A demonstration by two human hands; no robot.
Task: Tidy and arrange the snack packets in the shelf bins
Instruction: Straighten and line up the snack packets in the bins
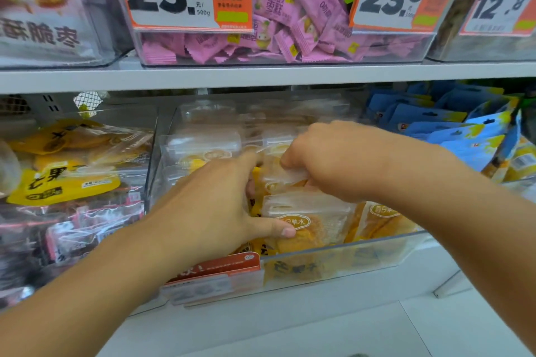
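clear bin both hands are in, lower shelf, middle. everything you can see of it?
The clear plastic bin sits on the lower shelf, between a bin of yellow packets and a stack of blue pouches. Its walls are transparent; an orange label strip is clipped to the front lip at the left. It holds translucent packets of orange dried fruit, some standing, some leaning. The left hand reaches in with its thumb on the front packet; the right hand pinches one packet's top edge.
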